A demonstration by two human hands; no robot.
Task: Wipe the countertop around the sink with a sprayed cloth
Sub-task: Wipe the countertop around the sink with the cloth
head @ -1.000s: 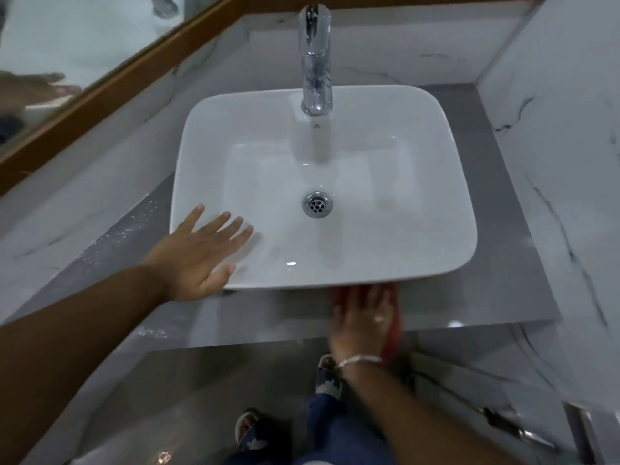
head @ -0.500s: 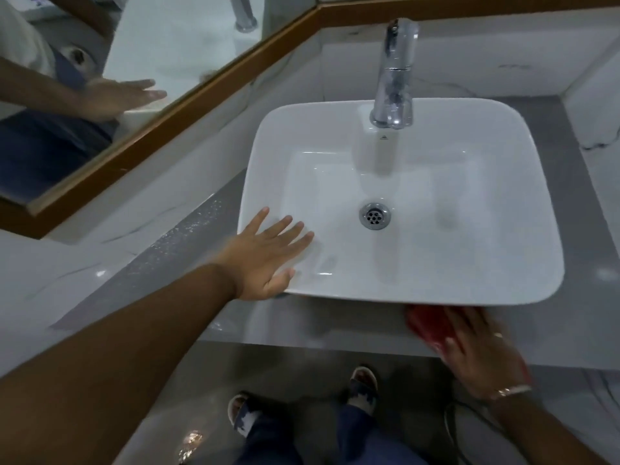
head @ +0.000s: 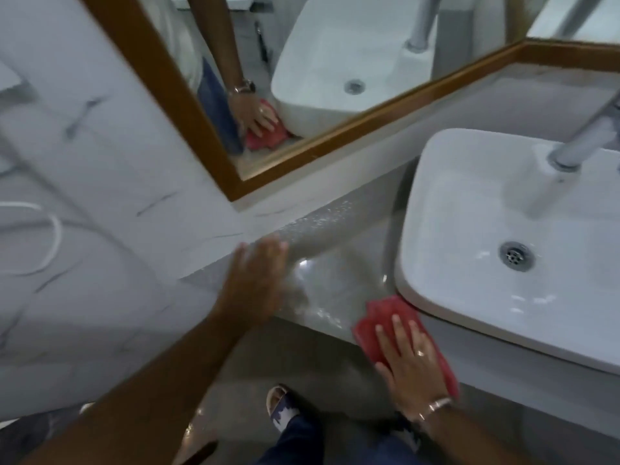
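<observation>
A red cloth (head: 375, 322) lies flat on the grey countertop (head: 339, 260) at its front edge, tucked against the front left corner of the white basin (head: 469, 182). My right hand (head: 407, 360) presses down on the cloth with fingers spread. My left hand (head: 253, 280), blurred, rests flat and open on the wet countertop's left end, apart from the basin. The countertop left of the basin shines with droplets.
A chrome tap (head: 583, 135) rises at the basin's back. A wood-framed mirror (head: 302, 78) on the marble wall reflects the basin, hand and cloth. A marble side wall (head: 84, 196) closes the left. My sandalled foot (head: 280, 406) stands on the floor below.
My right hand has slid the red cloth leftward along the front edge to the basin's left corner. My left hand left the basin rim for the countertop's left end. The view swung left.
</observation>
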